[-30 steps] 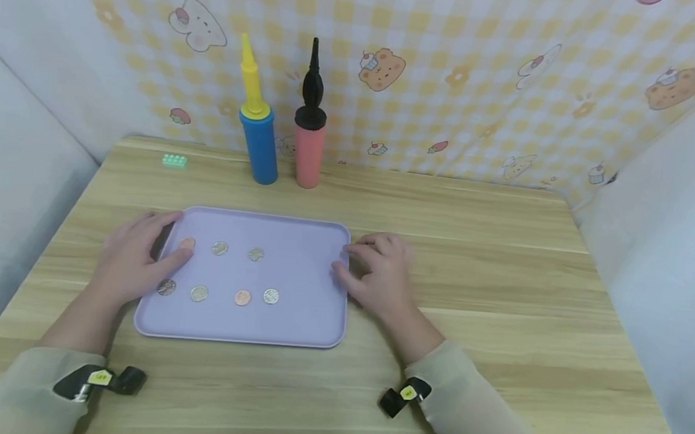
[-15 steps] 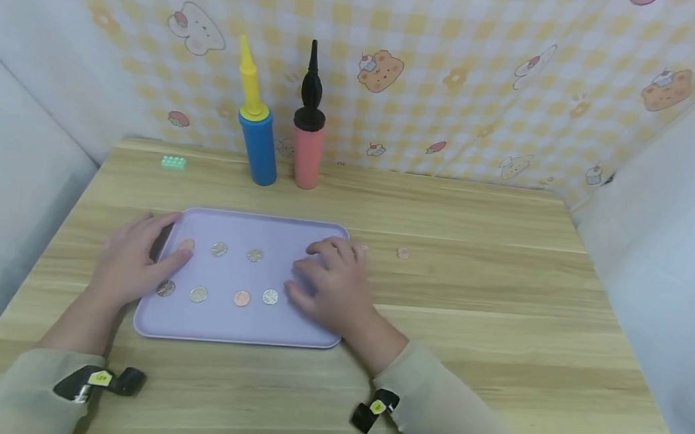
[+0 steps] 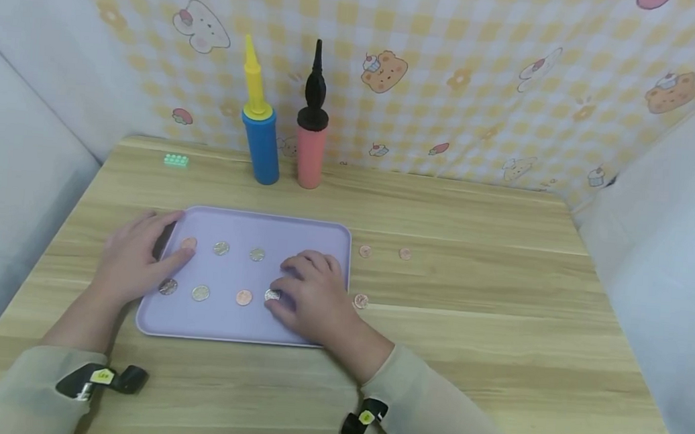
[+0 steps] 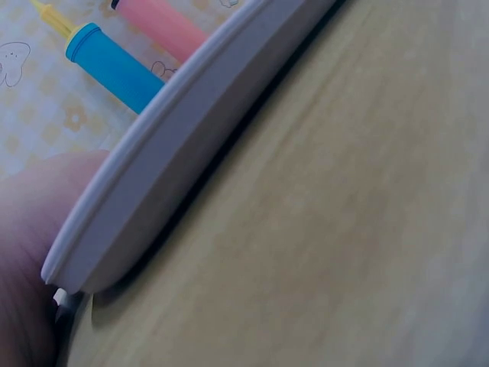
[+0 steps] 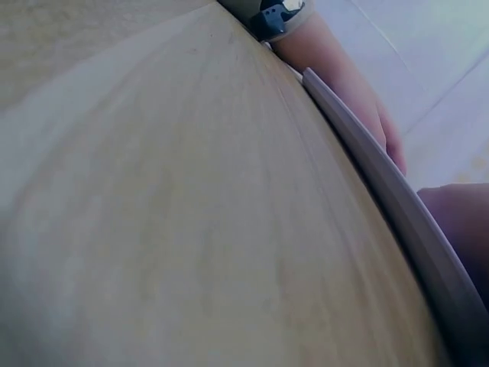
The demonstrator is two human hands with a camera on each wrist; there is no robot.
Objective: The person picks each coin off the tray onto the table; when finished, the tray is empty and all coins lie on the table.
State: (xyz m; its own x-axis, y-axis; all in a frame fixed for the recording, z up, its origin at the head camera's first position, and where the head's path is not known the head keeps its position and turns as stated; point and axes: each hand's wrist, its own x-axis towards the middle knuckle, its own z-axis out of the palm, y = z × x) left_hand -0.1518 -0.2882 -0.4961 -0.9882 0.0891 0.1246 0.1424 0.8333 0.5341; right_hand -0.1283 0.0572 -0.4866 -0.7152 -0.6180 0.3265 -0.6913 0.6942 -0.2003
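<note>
A lilac tray (image 3: 241, 330) lies on the wooden table. On it are several flat coins, among them a copper coin (image 3: 244, 297), a silver coin (image 3: 199, 293) and another silver coin (image 3: 257, 254). My right hand (image 3: 316, 302) is over the tray's right half, thumb and index fingertips on either side of a silver coin (image 3: 272, 295), which partly shows between them. Whether they pinch it I cannot make out. At the tray's left rim rests my left hand (image 3: 135, 259), its thumb inside beside a copper coin (image 3: 189, 243) and its other fingers along the outside.
Right of the tray, three copper coins lie on the table, one nearest the front (image 3: 361, 301). Behind it stand a blue-and-yellow hand pump (image 3: 261, 147) and a pink-and-black hand pump (image 3: 310, 154). A green toy brick (image 3: 176, 160) lies at the back left.
My right hand has moved left from the tray's right edge to the silver coin, uncovering copper coins on the table. My left hand has stayed at the rim.
</note>
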